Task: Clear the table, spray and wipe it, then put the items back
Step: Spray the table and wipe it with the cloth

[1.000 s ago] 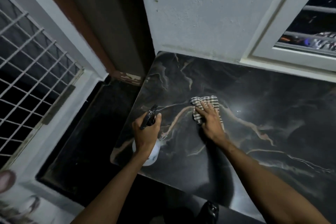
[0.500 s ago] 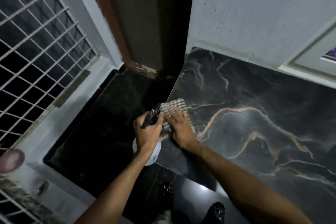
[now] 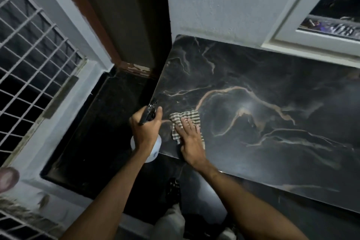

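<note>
Left hand (image 3: 145,131) fingers curled round spray bottle (image 3: 150,143), just off table (image 3: 272,122) near-left corner. Right hand (image 3: 190,138) fingers straight, spread, pressing striped cloth (image 3: 187,118) flat at table's near-left corner.

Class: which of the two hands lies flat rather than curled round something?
The right hand: its fingers are spread flat on the striped cloth on the table. The left hand is curled round the spray bottle.

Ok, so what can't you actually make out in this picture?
Head view:
1. Spray bottle: the left hand covers most of it; liquid level unseen.
2. Striped cloth: its near part lies under the right hand.
3. Table: its right end is cut off by the frame edge.
</note>
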`<state>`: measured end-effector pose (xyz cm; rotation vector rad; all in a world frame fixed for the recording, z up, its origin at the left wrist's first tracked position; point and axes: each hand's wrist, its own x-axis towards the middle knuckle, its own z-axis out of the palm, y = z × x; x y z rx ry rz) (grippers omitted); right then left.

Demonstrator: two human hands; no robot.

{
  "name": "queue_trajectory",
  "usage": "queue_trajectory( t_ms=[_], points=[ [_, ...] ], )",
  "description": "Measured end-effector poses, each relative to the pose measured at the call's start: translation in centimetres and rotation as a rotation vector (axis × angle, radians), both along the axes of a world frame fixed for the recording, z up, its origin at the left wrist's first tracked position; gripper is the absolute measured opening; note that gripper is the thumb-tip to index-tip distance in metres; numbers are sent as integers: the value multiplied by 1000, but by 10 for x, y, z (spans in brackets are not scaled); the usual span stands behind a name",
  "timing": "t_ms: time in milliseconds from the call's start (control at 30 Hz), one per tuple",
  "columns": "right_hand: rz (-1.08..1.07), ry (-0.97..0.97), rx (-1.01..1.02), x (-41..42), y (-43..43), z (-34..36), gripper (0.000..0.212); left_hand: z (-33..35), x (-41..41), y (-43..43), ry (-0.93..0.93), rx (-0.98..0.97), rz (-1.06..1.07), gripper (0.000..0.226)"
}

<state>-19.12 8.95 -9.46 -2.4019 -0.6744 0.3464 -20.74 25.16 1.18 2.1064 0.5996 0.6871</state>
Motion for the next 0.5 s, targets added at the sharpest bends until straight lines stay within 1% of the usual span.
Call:
queue_trajectory(
  t_ms=[67,100,133,167,200,267,300,333,367,433,467,500],
  points=[
    [190,-57,-20,-31,-25,-2,83,0,-9,-26,5,11,-22,30],
    [273,-80,-24,-42,-44,-4,79,0,-13,-38,8,10,-37,31],
    [274,-96,-12,-46,-70,-3,75,-1,-17,-54,15,2,-55,32],
    [196,-105,2,-42,-97,-1,73,-2,-21,-67,24,-13,-65,33],
    [61,-97,4,-35,-126,0,73,-3,-24,-82,33,-22,-69,34],
    [-228,-26,-42,-27,-187,5,83,-6,-30,-115,47,-27,-72,37],
    [-317,-6,-69,-29,-213,8,88,-8,-33,-133,67,-42,-74,39],
    [-335,-7,-77,-34,-232,10,90,-10,-36,-151,95,-61,-74,40],
    [-287,-10,-74,-43,-248,11,90,-12,-37,-169,115,-73,-81,41],
    [-118,-33,-63,-59,-277,9,89,-16,-38,-206,115,-89,-126,42],
    [-100,-52,-59,-58,-293,7,86,-17,-37,-222,107,-102,-154,43],
    [-172,-48,-51,-52,-311,7,83,-18,-36,-237,97,-113,-183,44]
  ],
)
